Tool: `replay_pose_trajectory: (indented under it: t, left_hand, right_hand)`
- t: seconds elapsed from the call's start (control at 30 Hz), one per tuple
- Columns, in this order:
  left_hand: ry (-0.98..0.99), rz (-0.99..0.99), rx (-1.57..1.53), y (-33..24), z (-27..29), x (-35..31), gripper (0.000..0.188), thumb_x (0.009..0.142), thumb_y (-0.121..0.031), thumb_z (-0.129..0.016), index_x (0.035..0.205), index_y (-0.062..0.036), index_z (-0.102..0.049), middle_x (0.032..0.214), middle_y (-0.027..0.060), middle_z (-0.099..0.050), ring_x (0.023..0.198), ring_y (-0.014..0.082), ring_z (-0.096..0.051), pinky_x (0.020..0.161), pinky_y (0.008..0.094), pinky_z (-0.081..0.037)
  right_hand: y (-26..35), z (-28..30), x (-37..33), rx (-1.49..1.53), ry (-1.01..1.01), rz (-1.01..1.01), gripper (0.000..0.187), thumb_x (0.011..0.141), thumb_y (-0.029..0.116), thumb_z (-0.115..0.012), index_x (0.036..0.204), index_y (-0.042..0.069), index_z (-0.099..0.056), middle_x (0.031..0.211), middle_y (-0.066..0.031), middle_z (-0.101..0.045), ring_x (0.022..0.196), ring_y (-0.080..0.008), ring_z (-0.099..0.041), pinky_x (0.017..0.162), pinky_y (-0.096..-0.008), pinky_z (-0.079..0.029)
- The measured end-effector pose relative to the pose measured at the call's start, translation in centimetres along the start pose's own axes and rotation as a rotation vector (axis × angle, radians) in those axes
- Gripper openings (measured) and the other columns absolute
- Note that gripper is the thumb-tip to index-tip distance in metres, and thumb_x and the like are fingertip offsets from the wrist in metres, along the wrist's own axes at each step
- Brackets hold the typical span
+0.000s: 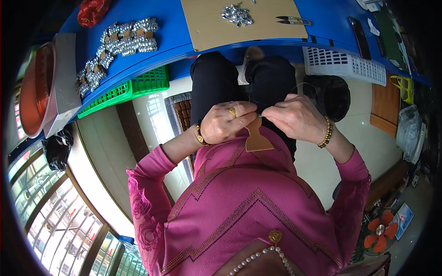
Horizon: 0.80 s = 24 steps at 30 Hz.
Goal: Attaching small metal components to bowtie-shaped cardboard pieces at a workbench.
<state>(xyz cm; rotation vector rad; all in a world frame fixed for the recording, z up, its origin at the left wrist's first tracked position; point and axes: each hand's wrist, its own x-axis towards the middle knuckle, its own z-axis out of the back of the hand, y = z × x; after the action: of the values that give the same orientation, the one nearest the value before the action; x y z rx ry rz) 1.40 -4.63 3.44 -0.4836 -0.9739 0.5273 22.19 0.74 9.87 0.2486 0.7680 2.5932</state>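
Note:
My left hand is closed in a pinch on a flat brown bow-shaped piece, which hangs in front of my pink top with its wide end down. My right hand is closed close beside it, thumb and finger together at the piece's top edge. Between the fingertips a thin needle-like thing with a teal glint shows. A fine thread loops up by my right hand. Where the fingers meet the piece, its upper part is hidden.
Beyond my knees stands a blue table. On it lie a cardboard sheet with silver gems and thread snips, gem-covered pieces and a phone. Below are a green basket and white basket.

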Motion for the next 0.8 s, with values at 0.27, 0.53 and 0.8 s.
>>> replay_pose_trajectory:
  t: [0.27,0.53,0.8]
  left_hand:
    - [-0.001,0.010,-0.011,-0.03,-0.12,0.05,0.028,0.059,-0.004,-0.065,0.084,0.0089,-0.057,0.091,0.0205,-0.057,0.076,0.0303,-0.061,0.064,0.0341,-0.052]
    - [0.005,0.011,-0.004,-0.06,-0.38,-0.06,0.029,0.059,-0.005,-0.066,0.084,0.0083,-0.057,0.092,0.0199,-0.057,0.078,0.0301,-0.061,0.064,0.0339,-0.052]
    - [0.026,0.008,-0.014,-0.11,-0.41,-0.16,0.030,0.060,-0.005,-0.066,0.086,0.0078,-0.058,0.092,0.0204,-0.057,0.078,0.0307,-0.061,0.065,0.0338,-0.051]
  right_hand:
    - [0.03,0.18,-0.06,-0.007,0.017,-0.014,0.008,0.074,0.009,-0.057,0.068,0.007,-0.053,0.053,-0.0053,-0.053,0.052,-0.0206,-0.055,0.056,-0.0313,-0.043]
    - [0.01,0.29,-0.12,0.015,0.037,-0.018,0.005,0.074,0.010,-0.057,0.069,0.007,-0.055,0.055,-0.0050,-0.054,0.053,-0.0204,-0.056,0.057,-0.0316,-0.043]
    - [-0.30,0.18,-0.21,-0.002,0.078,-0.008,0.005,0.073,0.009,-0.056,0.069,0.008,-0.055,0.055,-0.0046,-0.054,0.054,-0.0205,-0.056,0.057,-0.0319,-0.043]
